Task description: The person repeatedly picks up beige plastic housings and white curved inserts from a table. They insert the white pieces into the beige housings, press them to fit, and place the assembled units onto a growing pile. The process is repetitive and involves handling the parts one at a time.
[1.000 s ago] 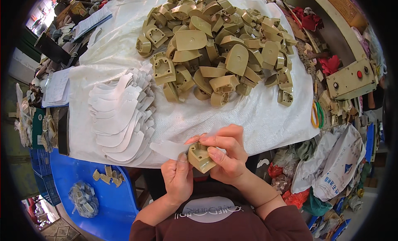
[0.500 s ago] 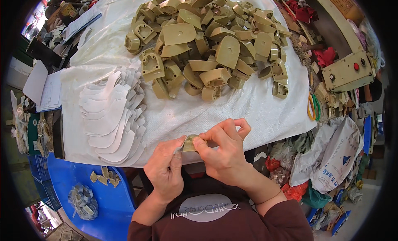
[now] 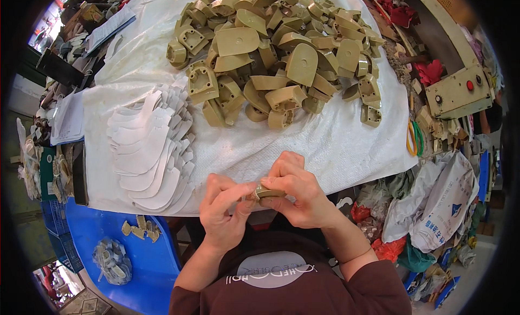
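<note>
A small olive-tan shoe heel (image 3: 269,193) is held in front of my chest, just past the table's near edge. My right hand (image 3: 300,198) pinches it between thumb and fingers from the right. From the left, the thumb and forefinger of my left hand (image 3: 222,215) press together on the heel's other end. Fingers cover much of the heel, and I cannot tell whether a thin piece sits under the left fingertips. Ahead lies a big heap of similar glossy heels (image 3: 302,65). Left of the hands, overlapping white cut sheet pieces (image 3: 142,147) are fanned out in a stack.
White woven sheeting (image 3: 346,152) covers the table. A blue stool-like surface (image 3: 146,266) at lower left bears a bagged bundle (image 3: 112,261) and several small tan pieces (image 3: 142,228). To the right stand a control box (image 3: 459,92) with a red button and crumpled plastic sacks (image 3: 441,206).
The heel has been turned between my fingers and now lies more sideways. My left forefinger has stretched across to its end, and both hands have shifted slightly right.
</note>
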Motion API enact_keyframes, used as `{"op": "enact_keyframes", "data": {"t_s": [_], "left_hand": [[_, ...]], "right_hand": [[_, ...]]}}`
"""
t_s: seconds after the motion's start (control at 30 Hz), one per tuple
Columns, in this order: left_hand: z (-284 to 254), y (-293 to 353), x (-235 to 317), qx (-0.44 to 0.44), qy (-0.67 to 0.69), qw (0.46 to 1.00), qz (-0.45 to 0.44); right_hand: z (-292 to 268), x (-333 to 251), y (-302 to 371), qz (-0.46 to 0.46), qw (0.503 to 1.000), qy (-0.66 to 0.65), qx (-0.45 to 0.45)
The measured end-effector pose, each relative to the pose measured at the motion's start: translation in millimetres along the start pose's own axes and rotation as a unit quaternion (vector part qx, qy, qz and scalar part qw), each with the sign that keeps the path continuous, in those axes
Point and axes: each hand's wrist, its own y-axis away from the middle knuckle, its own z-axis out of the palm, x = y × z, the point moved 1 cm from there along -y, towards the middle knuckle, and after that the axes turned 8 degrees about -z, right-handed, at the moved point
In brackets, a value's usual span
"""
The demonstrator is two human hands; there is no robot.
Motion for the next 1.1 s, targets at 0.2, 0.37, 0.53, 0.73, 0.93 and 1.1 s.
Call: {"op": "enact_keyframes", "data": {"t_s": [0.2,0.37,0.53,0.73,0.93,1.1], "left_hand": [[-1,4,3,-0.011,-0.048,0.997,0.059],[0,-1,16,0.050,-0.058,0.990,0.117],[-20,-1,1,0.073,-0.099,0.985,0.117],[-22,-3,8,0.097,-0.033,0.990,0.097],[-6,8,14,-0.003,0.040,0.996,0.081],[-4,4,16,-0.018,-0.153,0.974,0.166]], "right_hand": [[1,-8,-3,-0.008,0.996,0.003,-0.091],[7,0,3,-0.108,0.992,0.062,-0.010],[6,-13,-6,-0.091,0.991,0.084,0.054],[18,-8,29,0.247,0.933,-0.249,0.079],[20,-14,29,0.287,0.845,-0.399,0.212],[20,-24,29,0.279,0.843,-0.411,0.207]]}}
